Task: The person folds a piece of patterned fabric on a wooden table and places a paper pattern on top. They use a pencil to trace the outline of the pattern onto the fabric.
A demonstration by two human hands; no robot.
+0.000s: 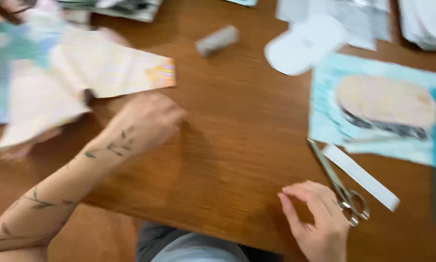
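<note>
The left hand (147, 121) lies knuckles-up at the edge of a pale sheet of printed paper (99, 73); its fingers are curled under, and whether they pinch the sheet or only press beside it I cannot tell (the frame is smeared with motion); the sheet spreads over a loose pile of papers (19, 63) at the far left, so the hand sits where it can steady or lift that top layer; the right hand (319, 221) rests near the table's (227, 145) front edge, loosely curled and gripping nothing, its fingertips just beside the handles of the scissors (341, 187); these lie flat on the wood, blades pointing away toward a light blue sheet bearing a tan oval (380, 109), with a white paper strip (361, 177) alongside; farther back sit a grey spool (218, 40) and white cut-outs (302, 46)
</note>
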